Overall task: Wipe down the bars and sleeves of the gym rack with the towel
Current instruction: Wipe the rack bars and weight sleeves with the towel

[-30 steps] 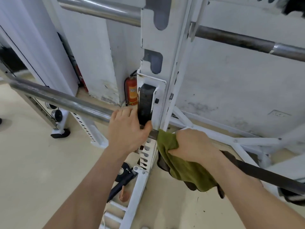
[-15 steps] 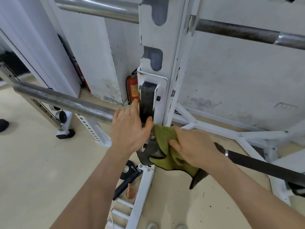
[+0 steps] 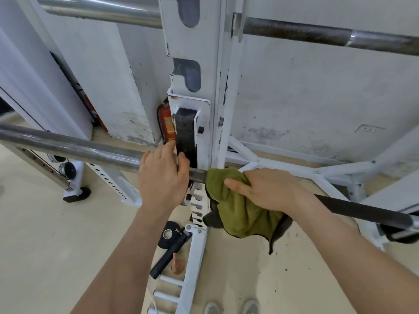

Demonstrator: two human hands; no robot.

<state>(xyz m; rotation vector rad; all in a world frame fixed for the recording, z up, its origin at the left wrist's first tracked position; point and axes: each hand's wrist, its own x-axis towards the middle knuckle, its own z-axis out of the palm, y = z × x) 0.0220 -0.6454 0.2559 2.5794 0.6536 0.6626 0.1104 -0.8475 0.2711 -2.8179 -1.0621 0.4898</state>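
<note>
The barbell (image 3: 90,152) runs left to right across the white upright (image 3: 192,41), dipping toward the lower right. That long axis sets the line for the next wipe. The right hand (image 3: 267,189), just right of the upright, pinches the towel (image 3: 238,211) bunched round the shaft. The left hand (image 3: 162,177) lies palm-down on the bar just left of the upright; whether its fingers wrap under is hidden. Between them shows grey knurled steel (image 3: 197,172). Left of the upright the bar is smooth and polished, right of it matte and dark. The towel is olive terry with a dark backing.
</note>
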